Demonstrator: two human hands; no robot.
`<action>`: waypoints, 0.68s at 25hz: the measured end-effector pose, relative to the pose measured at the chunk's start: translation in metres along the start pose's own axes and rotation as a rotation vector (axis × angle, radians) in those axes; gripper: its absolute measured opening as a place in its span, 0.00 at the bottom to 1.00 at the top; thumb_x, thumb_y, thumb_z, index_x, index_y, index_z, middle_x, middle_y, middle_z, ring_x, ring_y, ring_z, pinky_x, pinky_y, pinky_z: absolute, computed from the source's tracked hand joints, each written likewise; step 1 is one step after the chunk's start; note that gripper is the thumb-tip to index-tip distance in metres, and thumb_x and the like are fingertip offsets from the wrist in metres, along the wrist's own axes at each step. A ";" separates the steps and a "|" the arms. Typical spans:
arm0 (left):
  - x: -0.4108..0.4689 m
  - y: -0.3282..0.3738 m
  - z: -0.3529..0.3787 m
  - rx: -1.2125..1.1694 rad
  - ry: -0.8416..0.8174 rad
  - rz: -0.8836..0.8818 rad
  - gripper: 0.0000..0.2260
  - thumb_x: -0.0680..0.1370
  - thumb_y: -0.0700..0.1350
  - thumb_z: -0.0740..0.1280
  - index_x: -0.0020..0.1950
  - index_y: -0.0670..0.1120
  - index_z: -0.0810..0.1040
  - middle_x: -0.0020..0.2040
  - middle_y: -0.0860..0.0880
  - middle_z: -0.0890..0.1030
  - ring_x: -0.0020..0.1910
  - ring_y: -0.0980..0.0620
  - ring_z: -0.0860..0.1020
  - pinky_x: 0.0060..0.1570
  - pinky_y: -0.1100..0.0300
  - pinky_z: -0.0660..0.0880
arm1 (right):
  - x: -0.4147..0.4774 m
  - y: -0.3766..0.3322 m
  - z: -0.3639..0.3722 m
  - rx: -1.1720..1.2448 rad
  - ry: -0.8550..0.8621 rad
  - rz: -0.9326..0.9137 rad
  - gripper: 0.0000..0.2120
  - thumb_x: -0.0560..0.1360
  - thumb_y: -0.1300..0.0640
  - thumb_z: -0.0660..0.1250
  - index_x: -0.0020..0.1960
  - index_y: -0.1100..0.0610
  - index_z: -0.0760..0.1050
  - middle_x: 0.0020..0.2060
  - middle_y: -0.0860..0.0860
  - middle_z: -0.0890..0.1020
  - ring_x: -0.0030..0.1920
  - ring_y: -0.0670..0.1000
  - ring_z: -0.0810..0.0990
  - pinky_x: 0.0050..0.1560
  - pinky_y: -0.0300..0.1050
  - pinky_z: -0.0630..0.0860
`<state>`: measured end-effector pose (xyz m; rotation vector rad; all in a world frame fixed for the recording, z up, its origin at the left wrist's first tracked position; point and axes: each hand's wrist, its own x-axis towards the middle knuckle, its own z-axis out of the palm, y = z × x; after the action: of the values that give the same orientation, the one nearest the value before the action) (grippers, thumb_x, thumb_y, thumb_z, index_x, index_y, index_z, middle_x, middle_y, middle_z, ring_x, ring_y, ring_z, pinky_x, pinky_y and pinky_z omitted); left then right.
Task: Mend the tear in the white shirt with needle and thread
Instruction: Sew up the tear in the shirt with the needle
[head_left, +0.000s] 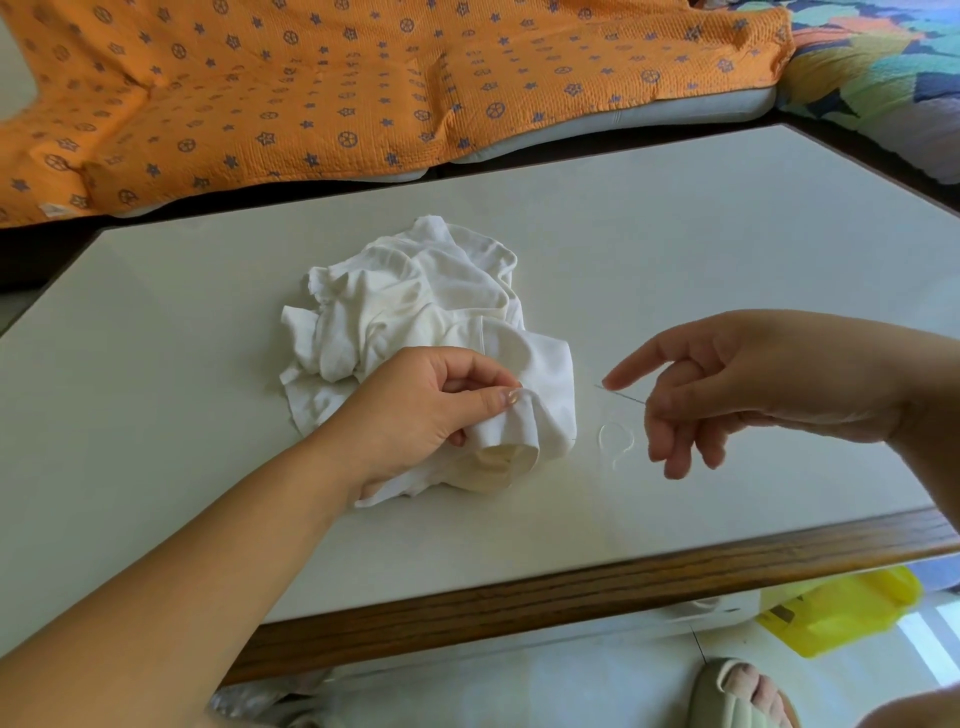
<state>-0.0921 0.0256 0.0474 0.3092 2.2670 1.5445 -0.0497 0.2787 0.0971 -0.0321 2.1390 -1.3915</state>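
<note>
From the head camera, the white shirt (426, 312) lies crumpled in the middle of the pale surface (208, 364). The left hand (415, 410) pinches up a fold at the shirt's near edge, fingers (467, 371) curled round the cloth. Just to the right, the right hand (727, 384) holds the needle (621, 396) pinched near its back end, forefinger stretched along it and the point aimed at the fold. A loose loop of thread (615, 440) rests on the surface beneath. The tear itself cannot be made out. To stitch well, the left hand should likely keep the fold taut and flat while the needle enters close to the edge, with the slack thread kept from knotting. No writing can be read: the orange cover (311, 78) bears only stars and wheel motifs, and its small white tag (52, 209) is too blurred.
</note>
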 end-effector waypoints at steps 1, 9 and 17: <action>0.000 0.000 0.000 0.001 0.002 -0.001 0.03 0.76 0.42 0.72 0.47 0.50 0.85 0.41 0.55 0.86 0.39 0.63 0.80 0.35 0.69 0.73 | 0.000 -0.002 0.003 0.036 0.009 -0.018 0.10 0.78 0.67 0.62 0.57 0.60 0.77 0.39 0.62 0.85 0.39 0.56 0.85 0.33 0.38 0.77; -0.001 0.001 -0.001 -0.028 0.008 -0.006 0.03 0.75 0.41 0.73 0.46 0.49 0.85 0.40 0.53 0.86 0.39 0.60 0.81 0.37 0.67 0.75 | 0.016 -0.004 0.037 0.028 0.079 -0.055 0.10 0.77 0.67 0.62 0.50 0.58 0.80 0.30 0.57 0.81 0.27 0.50 0.77 0.25 0.36 0.69; -0.001 0.001 0.000 -0.031 0.010 -0.004 0.04 0.76 0.41 0.72 0.45 0.50 0.85 0.38 0.54 0.85 0.38 0.61 0.80 0.37 0.67 0.76 | 0.024 -0.005 0.049 -0.002 0.123 -0.056 0.10 0.77 0.66 0.62 0.50 0.57 0.80 0.29 0.55 0.82 0.27 0.50 0.77 0.26 0.37 0.68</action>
<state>-0.0915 0.0257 0.0488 0.2896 2.2470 1.5813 -0.0480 0.2279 0.0766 -0.0078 2.2556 -1.4576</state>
